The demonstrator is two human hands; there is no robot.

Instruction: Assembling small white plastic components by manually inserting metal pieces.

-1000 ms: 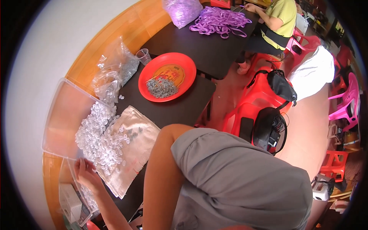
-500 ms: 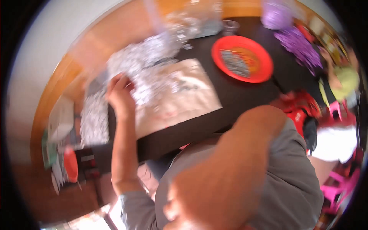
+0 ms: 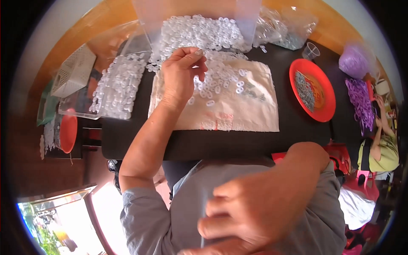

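My left hand [image 3: 183, 74] hovers over the near side of a heap of small white oval plastic pieces with holes [image 3: 221, 78], its thumb and fingers bent together. What it pinches, if anything, cannot be made out. The pieces lie on a cream cloth [image 3: 250, 114] with faded red print, spread on the dark table. Close in front of my chest is my right hand [image 3: 246, 208], slightly blurred, with its fingers loosely bent and apart. Nothing shows in it, and its thumb runs down to the lower edge.
Clear plastic boxes of white pieces stand behind [image 3: 202, 34] and left [image 3: 121, 85] of the cloth. On the right are a red plate [image 3: 327, 102] with grey bits, a clear cup [image 3: 311, 51] and purple strands [image 3: 361, 100]. Another person [image 3: 384, 148] sits far right.
The view has swung left and steadied, so the table now lies squarer. My left hand stays near the white pieces. My right hand has come down before my chest, its fingers now showing.
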